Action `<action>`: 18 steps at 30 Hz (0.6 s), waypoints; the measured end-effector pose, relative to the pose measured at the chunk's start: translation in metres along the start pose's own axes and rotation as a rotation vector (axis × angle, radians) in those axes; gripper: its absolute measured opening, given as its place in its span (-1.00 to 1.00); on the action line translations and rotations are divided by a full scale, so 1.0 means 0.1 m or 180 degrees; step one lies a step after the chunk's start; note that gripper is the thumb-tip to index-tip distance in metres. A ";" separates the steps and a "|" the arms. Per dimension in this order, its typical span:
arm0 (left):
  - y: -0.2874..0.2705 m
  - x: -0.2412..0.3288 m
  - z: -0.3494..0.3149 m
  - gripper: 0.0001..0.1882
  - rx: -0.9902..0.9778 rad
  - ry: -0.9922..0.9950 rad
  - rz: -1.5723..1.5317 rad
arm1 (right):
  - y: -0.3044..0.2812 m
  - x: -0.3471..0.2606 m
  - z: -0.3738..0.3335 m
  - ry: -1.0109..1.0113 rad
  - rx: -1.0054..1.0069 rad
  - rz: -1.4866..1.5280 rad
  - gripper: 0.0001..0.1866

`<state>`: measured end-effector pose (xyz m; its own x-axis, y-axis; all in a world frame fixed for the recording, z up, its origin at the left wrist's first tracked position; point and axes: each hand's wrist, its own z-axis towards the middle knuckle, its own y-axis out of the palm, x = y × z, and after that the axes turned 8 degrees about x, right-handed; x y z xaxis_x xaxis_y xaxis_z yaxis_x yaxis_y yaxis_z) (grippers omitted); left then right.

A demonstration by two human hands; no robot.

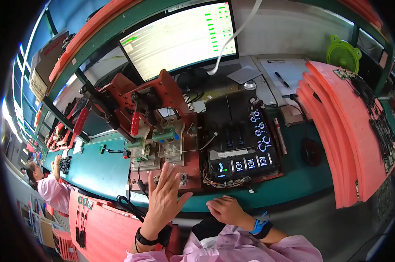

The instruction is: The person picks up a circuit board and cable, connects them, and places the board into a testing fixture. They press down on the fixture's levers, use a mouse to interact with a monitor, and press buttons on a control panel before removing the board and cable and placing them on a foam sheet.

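Nearest our hands is the red test fixture (171, 131), a stiff slab-built jig standing on the green bench (97, 170), its near edge just beyond our fingertips. It carries two toggle clamps with red handles (135, 123) on its far left part and pale clamping blocks (156, 146) lower down, with thin wires trailing off them. We judge it heavy and rigid, not something to lift by its parts; the handles look like the sound places to grip, while the small wires and the bare circuit pieces would be fragile and easily snagged.

Our left hand (164, 196) is raised with fingers spread wide, holding nothing, its tips over the fixture's near edge. Our right hand (225, 209) rests near the bench rim, fingers curled loosely downward and empty as far as we can see.

Just right of the fixture, touching it or nearly so, sits a black control panel (241, 139) with lit round dials, probably light but with delicate knobs. Farther back stands a monitor (180, 37). To the right, a stack of orange foam trays (337, 131) holds dark circuit boards. At far left another person in pink (49, 187) works at the bench.
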<state>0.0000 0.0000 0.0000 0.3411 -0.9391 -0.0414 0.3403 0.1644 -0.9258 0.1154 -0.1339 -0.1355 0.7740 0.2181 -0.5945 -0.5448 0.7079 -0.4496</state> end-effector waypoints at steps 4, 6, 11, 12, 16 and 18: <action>0.02 0.00 -0.03 -0.46 -0.0056 -0.0129 0.0104 | -0.04 0.00 0.01 0.0051 -0.0081 0.0104 -0.87; 0.08 -0.01 0.07 -0.46 -0.0001 -0.0040 0.0089 | -0.05 0.05 0.02 -0.0018 -0.0106 0.0020 -0.87; 0.07 0.01 -0.06 -0.45 -0.0062 0.0146 0.0440 | -0.05 0.04 0.02 -0.0062 -0.0019 0.0079 -0.86; 0.04 0.01 -0.03 -0.45 -0.0078 0.0117 0.0450 | -0.04 0.03 0.04 -0.0066 -0.0039 0.0106 -0.86; -0.05 -0.02 0.13 -0.45 -0.0197 0.0280 0.0322 | -0.04 0.00 0.06 0.0026 -0.0249 -0.0061 -0.89; -0.06 -0.12 0.06 -0.46 -0.0434 0.0489 0.0161 | -0.04 0.01 0.06 -0.0034 -0.0179 -0.0062 -0.90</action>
<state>-0.0005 0.0124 0.0081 0.2135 -0.9674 -0.1364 0.2008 0.1801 -0.9630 0.1198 -0.1324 -0.1307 0.7878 0.2121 -0.5782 -0.5467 0.6732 -0.4979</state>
